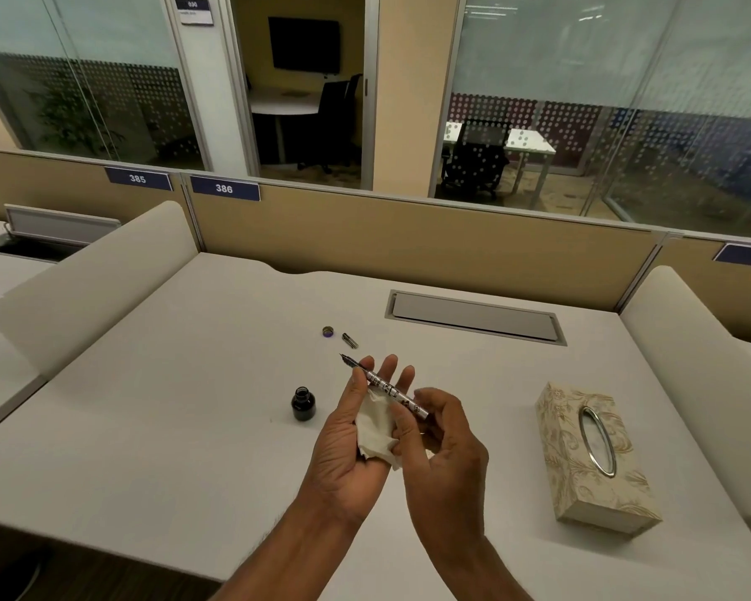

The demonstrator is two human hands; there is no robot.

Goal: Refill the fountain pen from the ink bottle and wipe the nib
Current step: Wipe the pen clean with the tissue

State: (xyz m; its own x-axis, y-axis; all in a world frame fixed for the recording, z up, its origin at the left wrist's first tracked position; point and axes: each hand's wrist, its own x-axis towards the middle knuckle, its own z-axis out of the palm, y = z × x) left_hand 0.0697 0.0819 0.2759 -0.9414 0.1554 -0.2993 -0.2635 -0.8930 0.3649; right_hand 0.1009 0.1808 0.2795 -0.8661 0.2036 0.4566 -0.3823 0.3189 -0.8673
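White office desk (191, 427) held an uncapped dark glass ink bottle (303, 403). Left hand (356, 431) lay palm-up, loosely cradling crumpled white tissue (376, 429). Right hand (441, 435) pinched the patterned silver fountain pen (393, 390), nib over the left fingers.

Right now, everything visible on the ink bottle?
The ink bottle is small, round and dark, apparently glass holding dark ink. It stands upright and uncapped on the white desk, just left of the left hand, untouched. A small round cap, probably its own, lies apart, farther back on the desk.

Right hand (441, 431) grips pen (393, 391); left hand (356, 431) cups tissue (376, 427).
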